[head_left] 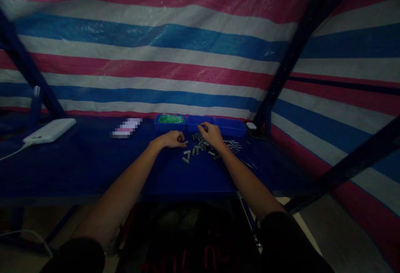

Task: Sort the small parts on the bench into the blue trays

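Nearest you, past your dark sleeves (276, 239) and bare forearms (125, 185), the blue table (125, 173) carries three stray grey cylinders (185, 160). They lie on your side of the left fingertips and slightly right of them: one slanting, one nearly crosswise, one pointing away from you.

Just beyond and to their right, the loose pile of grey cylinders (197, 150) sits between your hands, long axes at mixed angles. It reaches beneath your right wrist, so the right hand is the nearer to most of it; thin metal pins (234, 145) fan out on that wrist's far right.

Your left hand (179, 139) has thumb and fingers drawn together on a single grey cylinder (186, 142), its long axis running roughly sideways. Your right hand (201, 127) is bent over the pile's far side, fingertips curled before the middle blue tray (200, 119); you cannot tell from here whether they grip anything. The two hands stand apart.

Farther back, the left blue tray (170, 128) holds green-looking plastic bags (170, 118), and the right blue tray (230, 127) stands beside the middle one. Behind hangs a striped tarpaulin (156, 56).
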The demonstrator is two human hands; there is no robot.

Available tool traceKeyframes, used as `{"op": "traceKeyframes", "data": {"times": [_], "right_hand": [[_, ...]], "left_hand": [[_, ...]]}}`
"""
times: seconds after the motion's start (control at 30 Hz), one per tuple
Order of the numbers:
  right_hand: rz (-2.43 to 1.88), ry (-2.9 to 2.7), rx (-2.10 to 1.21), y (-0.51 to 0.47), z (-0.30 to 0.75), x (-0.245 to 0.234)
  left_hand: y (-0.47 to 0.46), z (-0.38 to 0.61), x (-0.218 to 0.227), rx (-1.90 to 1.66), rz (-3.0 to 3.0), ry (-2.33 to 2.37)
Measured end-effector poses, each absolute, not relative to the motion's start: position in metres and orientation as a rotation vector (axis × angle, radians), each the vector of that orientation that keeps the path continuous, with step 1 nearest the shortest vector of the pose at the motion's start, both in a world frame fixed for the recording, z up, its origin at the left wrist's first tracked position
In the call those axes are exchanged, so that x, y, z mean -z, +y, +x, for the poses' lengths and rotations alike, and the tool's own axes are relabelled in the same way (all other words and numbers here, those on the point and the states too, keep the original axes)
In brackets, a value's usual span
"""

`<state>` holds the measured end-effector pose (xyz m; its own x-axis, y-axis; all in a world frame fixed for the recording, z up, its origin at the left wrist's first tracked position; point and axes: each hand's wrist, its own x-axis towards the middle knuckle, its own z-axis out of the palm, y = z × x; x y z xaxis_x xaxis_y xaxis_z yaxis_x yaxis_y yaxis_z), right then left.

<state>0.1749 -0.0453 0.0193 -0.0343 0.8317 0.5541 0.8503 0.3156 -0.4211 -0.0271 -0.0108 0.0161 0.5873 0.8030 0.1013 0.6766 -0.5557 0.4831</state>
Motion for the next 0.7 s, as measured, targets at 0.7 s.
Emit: {"op": "traceKeyframes", "data": {"times": [0.7], "right_hand": [[-1.214, -1.999, -0.045, -0.055, 0.157, -0.022]], "left_hand": [[-0.020, -0.013, -0.032, -1.063, 2.094, 0.831]]}}
